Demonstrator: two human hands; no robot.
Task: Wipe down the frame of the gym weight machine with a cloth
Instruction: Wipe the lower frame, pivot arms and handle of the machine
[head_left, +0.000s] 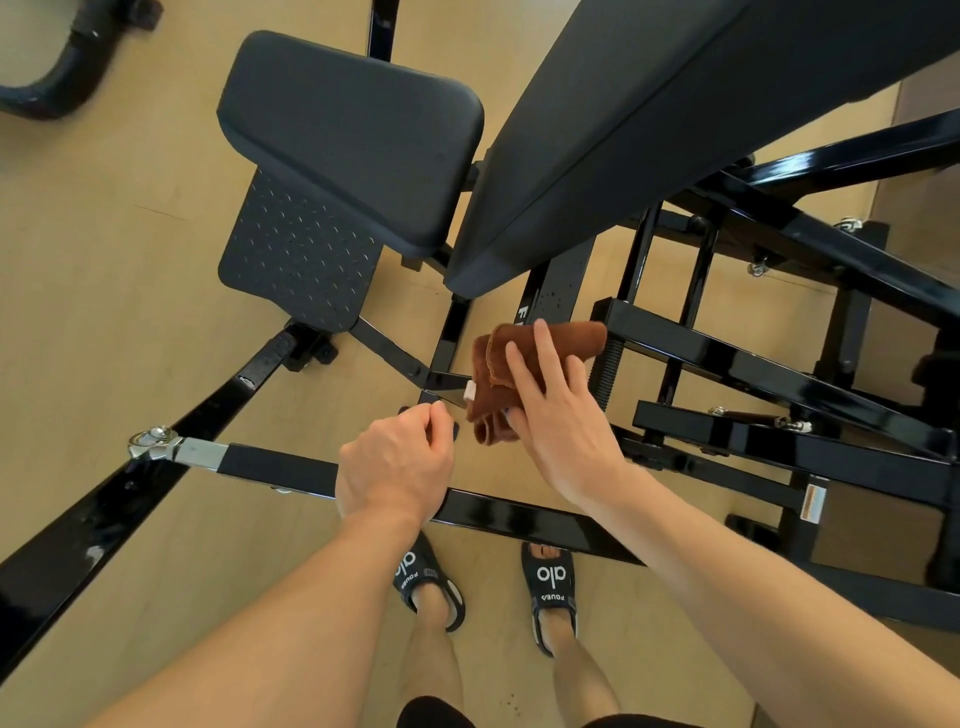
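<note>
A folded brown cloth (524, 353) lies against the black steel frame (727, 358) of the weight machine, where several bars meet below the back pad. My right hand (561, 426) holds the cloth, with fingers spread over its top and the thumb tucked under its lower edge. My left hand (395, 467) hovers just left of the cloth with its fingers curled, thumb and forefinger tips together beside a small black frame part (454, 431). No object shows in it. A black crossbar (519, 519) runs under both wrists.
A black seat pad (353, 135) and perforated footplate (296, 260) sit at upper left, and a long back pad (623, 114) slants at upper right. A coiled spring (605, 371) stands right of the cloth. My feet in black slippers (553, 582) stand on the wooden floor (104, 260).
</note>
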